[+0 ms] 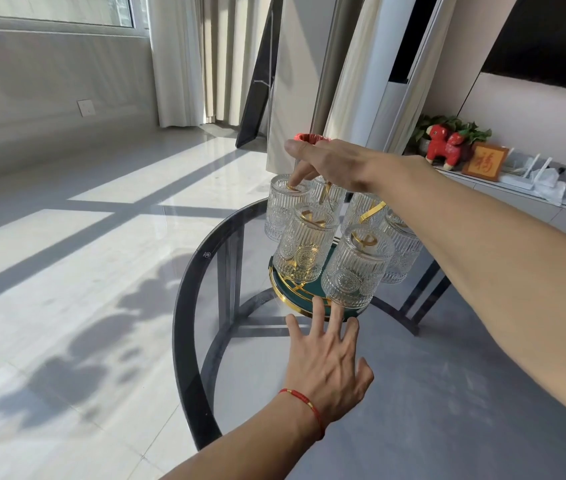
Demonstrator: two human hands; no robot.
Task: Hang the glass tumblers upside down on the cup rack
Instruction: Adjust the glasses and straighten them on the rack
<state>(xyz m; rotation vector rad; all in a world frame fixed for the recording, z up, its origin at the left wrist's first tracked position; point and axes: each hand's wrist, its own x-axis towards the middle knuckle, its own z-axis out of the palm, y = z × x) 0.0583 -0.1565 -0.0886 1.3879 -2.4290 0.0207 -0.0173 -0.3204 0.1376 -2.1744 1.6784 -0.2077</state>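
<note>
Now you look to be settling the last of the glass tumblers (286,206) mouth-down on the cup rack (288,289), at the worktop's (184,306) far side. Your right hand (330,164) rests fingertips on its base, gripping nothing; your left hand (326,362) hovers open by the rack's green tray. Six tumblers seem hung; next, check each sits steady.

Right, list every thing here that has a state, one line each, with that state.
Six glass tumblers: all upside down on the rack's gold arms.
Cup rack: upright on the glass table, full.
Right hand: fingertips resting on the base of the far left tumbler, not gripping.
Left hand: open, fingers spread, fingertips at the rack's base rim.
</note>
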